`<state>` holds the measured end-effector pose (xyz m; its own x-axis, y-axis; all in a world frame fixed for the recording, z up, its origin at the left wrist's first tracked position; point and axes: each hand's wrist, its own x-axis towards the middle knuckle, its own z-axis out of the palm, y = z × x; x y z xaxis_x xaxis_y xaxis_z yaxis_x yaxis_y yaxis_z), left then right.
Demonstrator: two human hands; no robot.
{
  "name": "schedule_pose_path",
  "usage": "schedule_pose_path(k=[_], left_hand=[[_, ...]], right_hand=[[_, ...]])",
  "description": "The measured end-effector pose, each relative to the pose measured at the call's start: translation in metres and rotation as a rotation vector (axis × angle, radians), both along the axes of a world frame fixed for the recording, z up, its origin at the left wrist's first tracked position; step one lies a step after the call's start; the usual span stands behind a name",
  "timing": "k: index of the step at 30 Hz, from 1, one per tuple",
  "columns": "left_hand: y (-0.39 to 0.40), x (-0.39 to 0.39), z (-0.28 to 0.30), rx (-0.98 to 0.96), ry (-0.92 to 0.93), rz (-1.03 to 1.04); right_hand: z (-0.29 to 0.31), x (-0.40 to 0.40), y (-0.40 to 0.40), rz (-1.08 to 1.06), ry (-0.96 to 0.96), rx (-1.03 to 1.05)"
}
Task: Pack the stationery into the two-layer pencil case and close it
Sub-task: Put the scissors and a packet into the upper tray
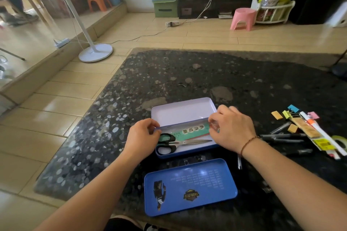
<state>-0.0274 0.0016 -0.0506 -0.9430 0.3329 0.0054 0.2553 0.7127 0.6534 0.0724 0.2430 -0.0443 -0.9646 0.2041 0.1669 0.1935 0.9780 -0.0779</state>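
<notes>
Right hand (231, 129) pinches the right end of a green ruler (193, 129) with curled fingertips, left hand (143, 136) curls round the left end wall of the open blue pencil case (185, 153), steadying it on the dark speckled table (187, 77); the ruler lies along the case's back edge, black-handled scissors (176, 143) flat in front of it, the white-lined lid (183, 112) tipped back. Just nearer the person sits a separate blue tray (190, 186); off right, pens (283, 138), binder clips (291, 111) and erasers (277, 115) lie loose.
</notes>
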Motion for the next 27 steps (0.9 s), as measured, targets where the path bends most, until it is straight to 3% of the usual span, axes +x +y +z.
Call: schedule_pose_path(k=[3, 11, 16, 21, 24, 27], left_hand=[[-0.004, 0.007, -0.004, 0.012, 0.038, -0.075], [0.004, 0.014, -0.010, 0.033, 0.061, -0.001], [0.008, 0.015, -0.011, 0.038, 0.109, 0.072], [0.006, 0.018, -0.009, 0.025, 0.093, 0.044], [0.006, 0.030, -0.001, -0.131, 0.331, -0.079], [0.018, 0.044, 0.009, -0.300, 0.482, -0.379]], right_hand=[[0.002, -0.006, 0.002, 0.136, -0.138, 0.097], [0.002, -0.013, -0.012, -0.058, -0.110, 0.028], [0.001, 0.003, -0.014, -0.047, -0.036, -0.117], [0.013, 0.057, 0.006, -0.011, 0.223, -0.180], [0.017, 0.104, 0.050, -0.137, 0.260, -0.122], [0.019, 0.142, 0.107, -0.363, 0.148, -0.075]])
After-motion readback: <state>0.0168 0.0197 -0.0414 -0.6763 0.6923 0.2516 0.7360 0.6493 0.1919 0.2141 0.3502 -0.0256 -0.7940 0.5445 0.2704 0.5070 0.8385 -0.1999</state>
